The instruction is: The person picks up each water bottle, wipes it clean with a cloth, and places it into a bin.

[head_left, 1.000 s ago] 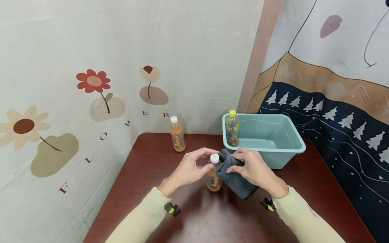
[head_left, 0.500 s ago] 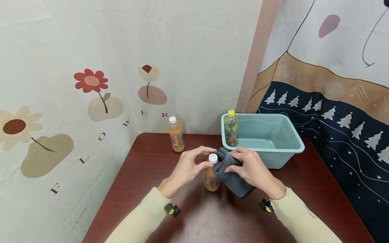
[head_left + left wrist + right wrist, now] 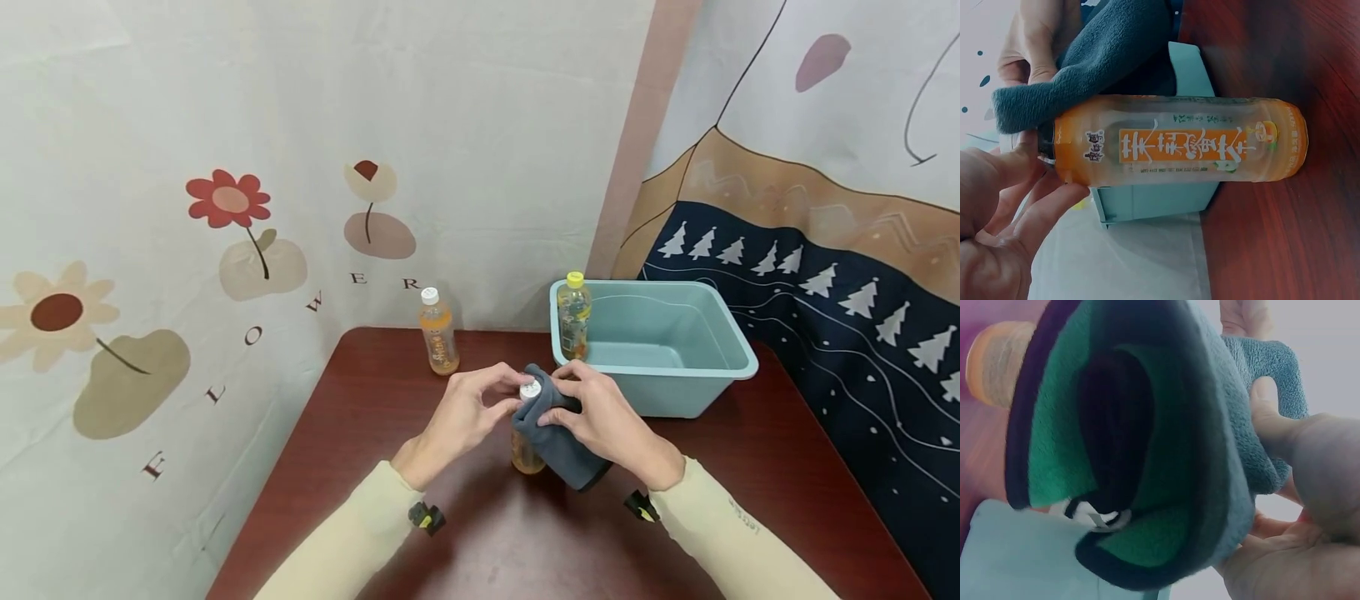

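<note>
A clear drink bottle (image 3: 527,457) with a white cap and orange label (image 3: 1179,145) stands upright on the table between both hands. My left hand (image 3: 467,412) holds it near the cap and neck with thumb and fingers. My right hand (image 3: 603,414) pinches a folded dark grey cloth (image 3: 567,457), pressed against the upper side of the bottle. The cloth hides much of the bottle in the head view. In the right wrist view the cloth (image 3: 1222,425) hangs in loose folds with a green inner face.
A light blue plastic bin (image 3: 682,392) sits at the back right, with a yellow-capped bottle (image 3: 574,321) upright in its left end. Another white-capped bottle (image 3: 438,337) stands at the back left of the dark red table (image 3: 360,417). Printed cloth hangings (image 3: 480,125) rise behind.
My right hand has moved left with the cloth, which now covers more of the bottle's neck and upper side. The left hand keeps its hold near the cap.
</note>
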Demonstrator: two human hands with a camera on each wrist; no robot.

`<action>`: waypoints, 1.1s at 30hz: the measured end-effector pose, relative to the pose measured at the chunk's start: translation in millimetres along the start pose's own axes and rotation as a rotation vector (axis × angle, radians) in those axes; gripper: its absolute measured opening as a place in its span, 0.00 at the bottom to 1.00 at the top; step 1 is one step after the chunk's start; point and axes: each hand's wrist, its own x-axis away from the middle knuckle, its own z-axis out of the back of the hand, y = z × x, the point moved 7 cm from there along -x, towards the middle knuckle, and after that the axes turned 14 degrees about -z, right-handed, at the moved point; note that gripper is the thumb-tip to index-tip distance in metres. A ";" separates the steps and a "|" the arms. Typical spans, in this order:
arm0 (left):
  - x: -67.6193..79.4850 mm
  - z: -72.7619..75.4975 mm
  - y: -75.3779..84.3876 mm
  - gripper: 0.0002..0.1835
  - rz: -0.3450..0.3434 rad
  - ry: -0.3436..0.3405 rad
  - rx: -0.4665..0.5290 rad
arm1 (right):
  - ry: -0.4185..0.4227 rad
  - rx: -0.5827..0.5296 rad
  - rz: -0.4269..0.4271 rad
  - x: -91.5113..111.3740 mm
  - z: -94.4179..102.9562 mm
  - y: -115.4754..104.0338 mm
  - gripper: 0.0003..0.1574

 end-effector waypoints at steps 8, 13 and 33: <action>-0.4 0.9 -5.2 0.16 0.036 -0.048 0.046 | -0.054 0.042 -0.006 2.5 -7.3 8.8 0.22; -0.2 0.3 -6.9 0.16 0.054 -0.083 0.014 | -0.061 0.040 -0.023 5.3 -15.8 22.0 0.20; -2.6 -2.9 -2.8 0.16 0.088 -0.100 -0.018 | -0.265 0.091 -0.015 11.4 -91.1 71.9 0.07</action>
